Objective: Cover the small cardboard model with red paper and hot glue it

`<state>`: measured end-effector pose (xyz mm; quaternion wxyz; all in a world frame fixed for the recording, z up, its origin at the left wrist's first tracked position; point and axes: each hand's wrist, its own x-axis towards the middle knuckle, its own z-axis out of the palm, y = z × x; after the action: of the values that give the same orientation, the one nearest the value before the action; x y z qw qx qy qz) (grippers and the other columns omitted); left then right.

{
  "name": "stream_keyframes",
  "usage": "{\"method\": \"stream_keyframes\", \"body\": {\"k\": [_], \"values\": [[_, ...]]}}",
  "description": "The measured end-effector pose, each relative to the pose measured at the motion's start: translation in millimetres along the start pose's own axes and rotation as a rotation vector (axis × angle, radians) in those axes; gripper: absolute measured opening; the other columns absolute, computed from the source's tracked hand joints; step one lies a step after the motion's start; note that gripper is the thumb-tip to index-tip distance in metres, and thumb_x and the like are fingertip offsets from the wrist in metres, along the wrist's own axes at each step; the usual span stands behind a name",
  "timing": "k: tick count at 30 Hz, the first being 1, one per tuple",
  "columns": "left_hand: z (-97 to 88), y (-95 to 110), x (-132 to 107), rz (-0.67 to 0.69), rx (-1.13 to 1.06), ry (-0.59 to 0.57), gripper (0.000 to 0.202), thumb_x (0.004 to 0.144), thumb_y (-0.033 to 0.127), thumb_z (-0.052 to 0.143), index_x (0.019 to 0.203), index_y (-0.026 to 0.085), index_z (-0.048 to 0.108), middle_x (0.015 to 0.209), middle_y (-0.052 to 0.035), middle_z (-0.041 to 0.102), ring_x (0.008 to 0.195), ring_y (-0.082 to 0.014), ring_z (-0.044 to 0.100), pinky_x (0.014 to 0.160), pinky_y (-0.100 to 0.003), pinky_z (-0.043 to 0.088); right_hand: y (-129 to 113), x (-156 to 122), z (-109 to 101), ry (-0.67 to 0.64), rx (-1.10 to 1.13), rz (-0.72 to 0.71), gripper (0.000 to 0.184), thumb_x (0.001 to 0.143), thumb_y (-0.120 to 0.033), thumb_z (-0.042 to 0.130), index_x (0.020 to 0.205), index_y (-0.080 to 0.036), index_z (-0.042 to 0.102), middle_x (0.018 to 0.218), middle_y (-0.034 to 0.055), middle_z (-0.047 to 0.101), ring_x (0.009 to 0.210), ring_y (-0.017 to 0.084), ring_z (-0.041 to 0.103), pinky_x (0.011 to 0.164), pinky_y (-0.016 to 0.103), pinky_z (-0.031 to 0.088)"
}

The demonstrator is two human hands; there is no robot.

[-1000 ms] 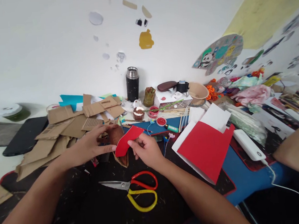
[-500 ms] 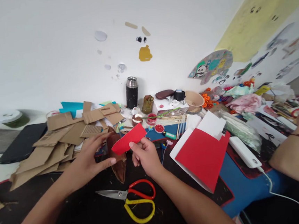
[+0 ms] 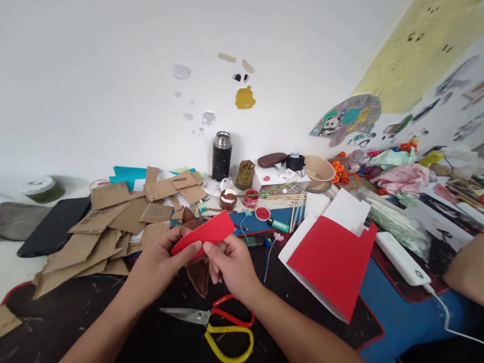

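Note:
Both my hands hold a small strip of red corrugated card (image 3: pixel 206 230) above the dark mat. My left hand (image 3: pixel 160 262) pinches its left end, thumb on the near side. Its lower edge is gripped by my right hand (image 3: pixel 234 264) between thumb and curled fingers. Behind and below the strip lies a brown leaf-shaped piece (image 3: pixel 198 278), partly hidden by my hands. Scissors (image 3: pixel 207 323) with one red and one yellow handle lie on the mat just below, blades pointing left. To the right rests a larger folded red card sheet (image 3: pixel 331 261) with a white underside.
Cardboard scraps (image 3: pixel 98 233) pile up at the left beside a black tablet-like slab (image 3: pixel 53 226). A black flask (image 3: pixel 222 158), small paint pots (image 3: pixel 262 213) and a white box (image 3: pixel 282 178) stand at the back. A white power strip (image 3: pixel 404 260) and another person's arm (image 3: pixel 476 271) are at the right.
My left hand has closed onto the left end of the red strip, having been open beside it. The strip has tilted, now showing its ridged face. The view has shifted slightly.

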<state>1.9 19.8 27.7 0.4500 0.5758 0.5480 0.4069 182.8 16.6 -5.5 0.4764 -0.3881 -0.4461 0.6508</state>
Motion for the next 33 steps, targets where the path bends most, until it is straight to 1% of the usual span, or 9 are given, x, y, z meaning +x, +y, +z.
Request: {"method": "stream_keyframes", "body": {"k": [3, 6, 10, 13, 19, 22, 26, 28, 33], "values": [[-6.0, 0, 0, 0.006, 0.045, -0.006, 0.045, 0.083, 0.07, 0.085, 0.079, 0.025, 0.079, 0.075, -0.0023, 0.073, 0.07, -0.022, 0.064, 0.063, -0.03, 0.052, 2, -2, -2, -0.008, -0.006, 0.001, 0.062, 0.088, -0.076, 0.085, 0.071, -0.027, 0.051, 0.045, -0.0109, 0.047, 0.035, 0.009, 0.046, 0.04, 0.022, 0.034], [-7.0, 1, -1, -0.014, 0.033, -0.006, 0.048, 0.08, 0.071, 0.086, 0.077, 0.024, 0.076, 0.072, -0.002, 0.071, 0.068, -0.0212, 0.063, 0.06, -0.029, 0.05, 4, -2, -2, 0.011, -0.007, 0.002, 0.061, 0.087, -0.074, 0.087, 0.072, -0.027, 0.051, 0.044, -0.0119, 0.045, 0.034, 0.009, 0.045, 0.04, 0.022, 0.033], [1.4, 2, -4, -0.116, -0.101, -0.062, 0.051, 0.077, 0.071, 0.09, 0.086, 0.024, 0.073, 0.061, 0.0026, 0.065, 0.056, -0.018, 0.059, 0.054, -0.028, 0.047, 5, -2, 1, 0.067, -0.002, -0.005, 0.055, 0.089, -0.07, 0.087, 0.078, -0.026, 0.055, 0.044, -0.0134, 0.045, 0.034, 0.009, 0.045, 0.039, 0.021, 0.032], [8.3, 2, -7, -0.188, -0.189, -0.094, 0.054, 0.068, 0.065, 0.099, 0.091, 0.023, 0.072, 0.061, 0.0027, 0.068, 0.055, -0.018, 0.062, 0.054, -0.028, 0.049, 6, -2, 2, 0.092, 0.021, -0.007, 0.055, 0.09, -0.069, 0.087, 0.079, -0.026, 0.055, 0.046, -0.0131, 0.047, 0.034, 0.009, 0.045, 0.039, 0.021, 0.032], [14.3, 4, -10, -0.214, -0.469, -0.056, 0.055, 0.065, 0.06, 0.104, 0.081, 0.022, 0.067, 0.063, 0.0022, 0.066, 0.055, -0.0149, 0.057, 0.051, -0.026, 0.047, 7, -3, 3, 0.102, 0.076, -0.004, 0.059, 0.087, -0.073, 0.089, 0.078, -0.026, 0.055, 0.047, -0.0137, 0.045, 0.035, 0.008, 0.043, 0.039, 0.021, 0.031], [18.5, 1, -12, -0.201, -0.433, -0.056, 0.052, 0.065, 0.057, 0.104, 0.078, 0.021, 0.07, 0.065, -0.0001, 0.068, 0.057, -0.0163, 0.06, 0.051, -0.027, 0.048, 8, -3, 7, 0.109, 0.096, -0.008, 0.061, 0.087, -0.074, 0.09, 0.076, -0.026, 0.054, 0.047, -0.0132, 0.046, 0.035, 0.008, 0.043, 0.04, 0.022, 0.032], [22.6, -6, -13, -0.165, -0.293, 0.005, 0.05, 0.074, 0.062, 0.097, 0.069, 0.022, 0.068, 0.059, 0.0002, 0.066, 0.053, -0.017, 0.06, 0.051, -0.029, 0.048, 9, -3, 9, 0.097, 0.113, -0.018, 0.06, 0.088, -0.072, 0.089, 0.077, -0.026, 0.053, 0.047, -0.0128, 0.047, 0.036, 0.008, 0.043, 0.041, 0.022, 0.032], [22.7, -9, -13, -0.143, -0.254, 0.033, 0.048, 0.077, 0.063, 0.094, 0.069, 0.023, 0.067, 0.058, 0.0014, 0.064, 0.051, -0.0169, 0.059, 0.051, -0.029, 0.048, 10, -4, 10, 0.082, 0.11, -0.022, 0.059, 0.089, -0.073, 0.088, 0.079, -0.026, 0.054, 0.047, -0.0128, 0.047, 0.036, 0.008, 0.042, 0.041, 0.022, 0.032], [20.8, -9, -14, -0.12, -0.221, 0.042, 0.048, 0.08, 0.064, 0.09, 0.068, 0.024, 0.067, 0.058, 0.0011, 0.065, 0.05, -0.017, 0.058, 0.049, -0.029, 0.047, 10, -6, 9, 0.072, 0.096, -0.04, 0.059, 0.091, -0.074, 0.087, 0.079, -0.026, 0.054, 0.048, -0.0128, 0.047, 0.036, 0.008, 0.043, 0.04, 0.022, 0.032]]}}
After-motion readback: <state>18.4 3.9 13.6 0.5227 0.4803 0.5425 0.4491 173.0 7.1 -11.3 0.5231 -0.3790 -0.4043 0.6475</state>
